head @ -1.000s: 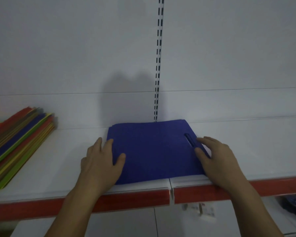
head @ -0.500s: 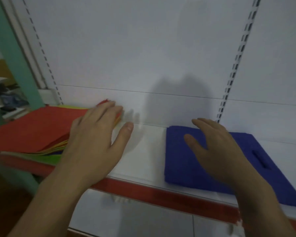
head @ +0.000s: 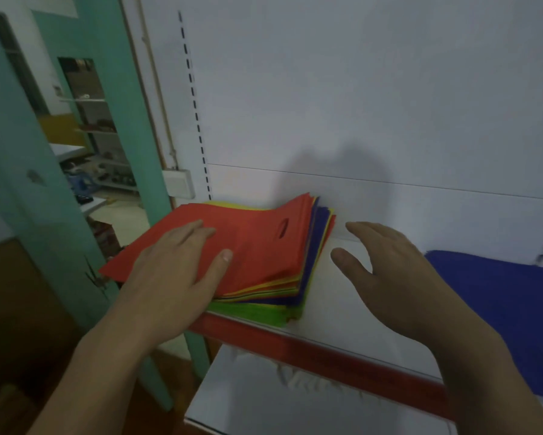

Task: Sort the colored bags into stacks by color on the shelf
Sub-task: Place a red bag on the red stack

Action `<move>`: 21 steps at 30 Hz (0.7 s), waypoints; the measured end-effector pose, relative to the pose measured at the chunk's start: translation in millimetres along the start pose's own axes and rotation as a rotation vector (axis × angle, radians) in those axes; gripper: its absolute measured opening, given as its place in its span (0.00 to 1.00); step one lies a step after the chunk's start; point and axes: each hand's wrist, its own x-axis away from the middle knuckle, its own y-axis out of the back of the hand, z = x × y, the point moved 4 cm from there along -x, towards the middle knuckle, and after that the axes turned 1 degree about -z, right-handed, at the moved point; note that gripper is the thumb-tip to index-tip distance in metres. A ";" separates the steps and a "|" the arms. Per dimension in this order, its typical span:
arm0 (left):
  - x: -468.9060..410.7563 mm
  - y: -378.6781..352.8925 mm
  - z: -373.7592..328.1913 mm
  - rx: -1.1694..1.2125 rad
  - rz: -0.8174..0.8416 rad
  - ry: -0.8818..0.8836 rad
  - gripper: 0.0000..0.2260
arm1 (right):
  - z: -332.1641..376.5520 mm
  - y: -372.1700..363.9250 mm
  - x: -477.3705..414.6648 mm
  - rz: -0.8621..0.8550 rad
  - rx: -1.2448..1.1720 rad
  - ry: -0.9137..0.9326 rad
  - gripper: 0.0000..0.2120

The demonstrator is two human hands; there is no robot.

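Red, light and floppy we judge, the top bag (head: 257,246) caps the mixed stack (head: 263,309) at centre-left. Our left grip (head: 173,274) lies spread on it; right grip (head: 389,271) hovers spread. Pinch its right edge.

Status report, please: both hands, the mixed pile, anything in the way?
Left hand open, flat on red bag topping mixed pile. Right hand open, hovering right of pile, holding nothing. Blue stack further right. Nothing blocks the pile.

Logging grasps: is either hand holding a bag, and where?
Nothing is held. The left hand rests flat on the red bag; the right hand hovers open.
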 end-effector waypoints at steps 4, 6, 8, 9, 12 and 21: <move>-11.7 -17.2 51.5 -0.030 0.109 -0.004 0.40 | 32.4 -21.1 -11.6 0.000 -0.017 -0.033 0.32; -18.4 -31.5 66.9 -0.038 0.180 -0.038 0.42 | 43.5 -30.1 -14.4 0.009 -0.066 -0.083 0.30; -22.7 -45.7 69.0 -0.044 0.225 -0.084 0.44 | 49.5 -35.5 -17.6 -0.032 -0.159 -0.143 0.27; -24.1 -51.5 65.7 -0.038 0.235 -0.104 0.44 | 50.6 -35.9 -19.4 -0.074 -0.208 -0.174 0.25; -26.0 -59.6 47.8 0.005 0.250 -0.182 0.45 | 50.8 -31.2 -24.0 -0.155 -0.300 -0.241 0.17; -43.0 -51.1 88.9 0.018 0.223 -0.053 0.43 | 47.4 -27.1 -21.7 -0.279 -0.315 -0.248 0.11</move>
